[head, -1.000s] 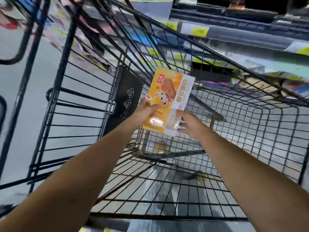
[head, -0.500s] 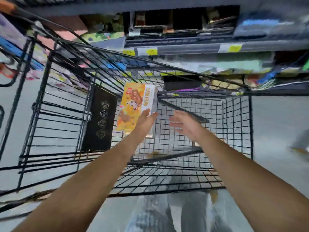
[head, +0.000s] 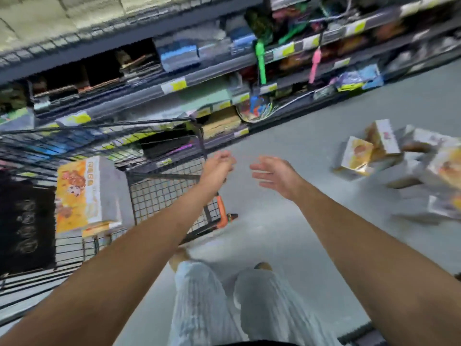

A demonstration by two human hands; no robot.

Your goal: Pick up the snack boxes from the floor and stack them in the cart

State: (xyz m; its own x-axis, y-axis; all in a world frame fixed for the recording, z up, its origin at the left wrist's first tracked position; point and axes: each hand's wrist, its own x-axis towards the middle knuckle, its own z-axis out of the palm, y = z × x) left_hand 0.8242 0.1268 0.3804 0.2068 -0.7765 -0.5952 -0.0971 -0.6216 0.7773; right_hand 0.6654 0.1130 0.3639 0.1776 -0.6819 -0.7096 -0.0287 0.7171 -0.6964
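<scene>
Both hands empty: left hand loosely curled, right hand spread; reach snack boxes at three o'clock, grip squarely.

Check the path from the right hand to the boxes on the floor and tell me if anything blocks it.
Nothing visible blocks it. The right hand is open and empty, and only bare floor lies between it and the pile of snack boxes to its right. The cart and the left hand are on the other side.
</scene>
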